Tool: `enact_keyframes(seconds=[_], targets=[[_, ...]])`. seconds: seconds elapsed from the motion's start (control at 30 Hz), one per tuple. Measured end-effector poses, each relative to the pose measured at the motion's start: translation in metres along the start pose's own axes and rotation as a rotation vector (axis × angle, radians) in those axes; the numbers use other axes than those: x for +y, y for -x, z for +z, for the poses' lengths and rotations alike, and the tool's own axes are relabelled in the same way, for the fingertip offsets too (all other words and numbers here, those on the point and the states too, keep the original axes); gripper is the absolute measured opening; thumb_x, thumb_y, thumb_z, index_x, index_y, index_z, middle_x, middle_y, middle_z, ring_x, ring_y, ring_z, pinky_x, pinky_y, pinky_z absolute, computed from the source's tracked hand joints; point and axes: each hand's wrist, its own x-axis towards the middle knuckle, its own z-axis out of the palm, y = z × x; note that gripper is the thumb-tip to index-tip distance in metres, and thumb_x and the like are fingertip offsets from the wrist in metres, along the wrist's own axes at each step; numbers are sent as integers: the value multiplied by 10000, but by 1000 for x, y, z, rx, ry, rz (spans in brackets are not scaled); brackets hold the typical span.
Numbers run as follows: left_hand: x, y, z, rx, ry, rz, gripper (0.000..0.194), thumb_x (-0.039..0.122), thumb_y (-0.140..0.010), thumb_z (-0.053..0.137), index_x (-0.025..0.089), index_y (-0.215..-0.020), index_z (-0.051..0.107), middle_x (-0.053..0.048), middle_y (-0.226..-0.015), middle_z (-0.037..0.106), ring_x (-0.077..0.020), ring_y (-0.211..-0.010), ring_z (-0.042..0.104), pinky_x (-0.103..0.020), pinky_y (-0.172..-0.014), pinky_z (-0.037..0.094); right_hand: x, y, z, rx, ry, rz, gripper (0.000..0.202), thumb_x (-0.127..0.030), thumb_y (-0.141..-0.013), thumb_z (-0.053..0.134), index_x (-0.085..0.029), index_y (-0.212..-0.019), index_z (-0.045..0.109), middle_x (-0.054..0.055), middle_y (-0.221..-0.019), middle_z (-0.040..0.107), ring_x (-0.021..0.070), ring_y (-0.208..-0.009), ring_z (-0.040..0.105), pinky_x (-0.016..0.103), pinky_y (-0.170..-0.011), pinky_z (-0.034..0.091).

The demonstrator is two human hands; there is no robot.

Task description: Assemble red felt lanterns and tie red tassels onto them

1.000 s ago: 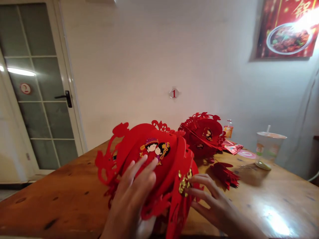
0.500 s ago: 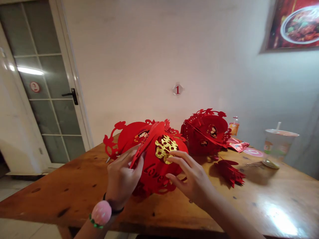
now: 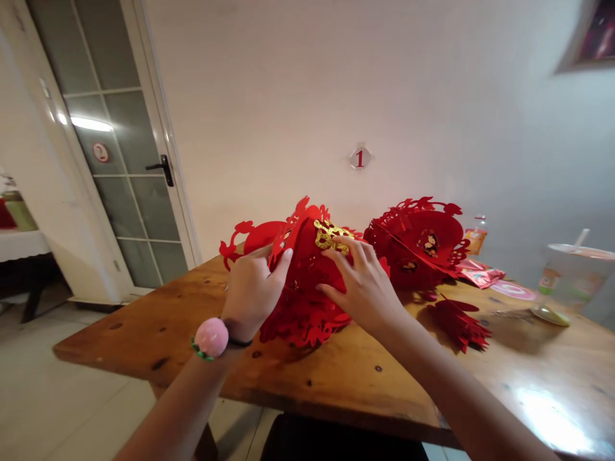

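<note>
1. Since the earlier frame, the red lantern point(image 3: 300, 304) is tilting farther back under the fingers: its gold ornament point(image 3: 325, 235) is showing foreshortened, and cut-out edging is showing below the fingers.
2. A pink strawberry-shaped charm point(image 3: 212, 337) on a dark band is sitting at the wrist, behind the left fingers.
3. The left hand point(image 3: 254, 285) is gripping an upright panel edge of the red lantern, thumb on the near side; its other fingers are curling out of sight.
4. The right hand point(image 3: 362, 278) is holding its fingers moderately wide, thumb apart, fingertips lying over the gold ornament's lower edge; whether they are pressing, one cannot tell.
5. The red lantern is standing on the wooden table point(image 3: 192, 326), between and just beyond both sets of fingers.
6. A folded red piece point(image 3: 459, 323) is lying to the right of the right fingers; a clear cup point(image 3: 574, 275) with a straw is standing farther right.
7. A second red lantern point(image 3: 418, 240) is resting beyond the right fingers, near a red packet point(image 3: 480, 274) and a bottle point(image 3: 475, 238).
8. A number sign point(image 3: 360, 157) is hanging on the wall, well beyond the fingers.
</note>
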Motion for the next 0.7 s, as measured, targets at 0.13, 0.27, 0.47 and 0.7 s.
enact_keyframes(seconds=[0.13,0.27,0.47,0.7], targets=[[-2,4,-2,-24,48,68,253,335,-865,446,180,-815,640,-37,-776,681,-201,-757,638,-277,-686,443,-1,4,3,-5,-56,1,401,-325,-748,630,-222,-1121,523,80,-1247,455,269,-1142,396,448,-962,409],[-3,22,-8,28,160,119,292,273,-853,478,181,-1124,534,-61,-1070,628,-197,-960,598,-298,-815,466,-5,9,5,-14,-141,29,427,-309,-746,626,-259,-1147,490,72,-1213,471,267,-1118,431,480,-929,427],[-15,71,-13,454,81,135,258,158,-765,589,180,-1019,546,-64,-975,604,-200,-952,560,-369,-895,424,-7,13,16,0,-179,72,484,-323,-758,621,-251,-1203,447,79,-1233,469,269,-1120,437,478,-947,407],[-14,78,3,92,-272,61,131,269,-828,527,206,-879,630,-43,-840,685,-223,-793,588,-359,-748,383,-9,16,24,5,-148,111,476,-340,-777,599,-215,-1210,445,80,-1261,464,263,-1132,427,460,-970,391]])
